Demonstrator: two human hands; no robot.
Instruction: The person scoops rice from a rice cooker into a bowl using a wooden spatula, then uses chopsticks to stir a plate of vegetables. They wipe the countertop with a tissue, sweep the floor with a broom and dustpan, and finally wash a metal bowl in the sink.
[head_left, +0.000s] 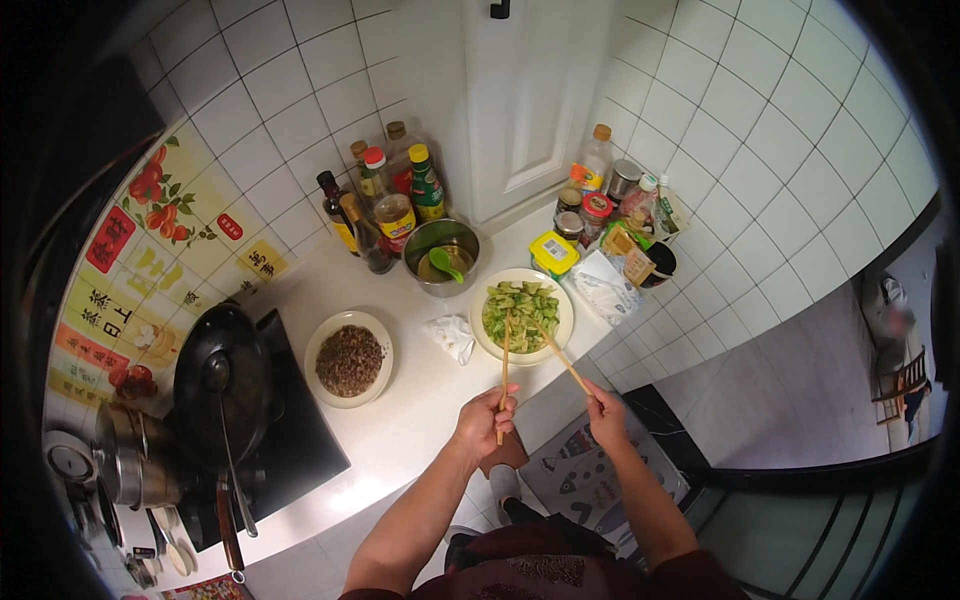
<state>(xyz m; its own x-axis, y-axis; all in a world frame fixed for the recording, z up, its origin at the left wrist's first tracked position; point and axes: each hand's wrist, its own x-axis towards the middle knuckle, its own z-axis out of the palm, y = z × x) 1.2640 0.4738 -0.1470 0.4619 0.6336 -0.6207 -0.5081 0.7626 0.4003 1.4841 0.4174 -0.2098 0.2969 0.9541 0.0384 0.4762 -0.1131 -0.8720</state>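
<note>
In the head view my left hand (486, 421) is closed around one wooden chopstick (505, 367). Another wooden chopstick (568, 361) is held in my right hand (604, 412). Both tips rest in chopped green vegetables (517, 304) on a round cream plate (564, 331) near the counter's edge. A crumpled white tissue or bag (452, 337) lies just left of that plate. Farther left, a second cream plate (385, 379) holds brown minced food (350, 361). Behind them a steel pot (415, 279) contains a green spoon (444, 264) and some liquid.
A black wok (255, 360) with a ladle (227, 420) sits on the black cooktop (311, 442) at left, beside a steel pot (139, 457). Sauce bottles (379, 202) stand at the back. Jars (596, 214), a yellow-lidded tub (555, 253) and a tissue pack (606, 285) crowd the right corner.
</note>
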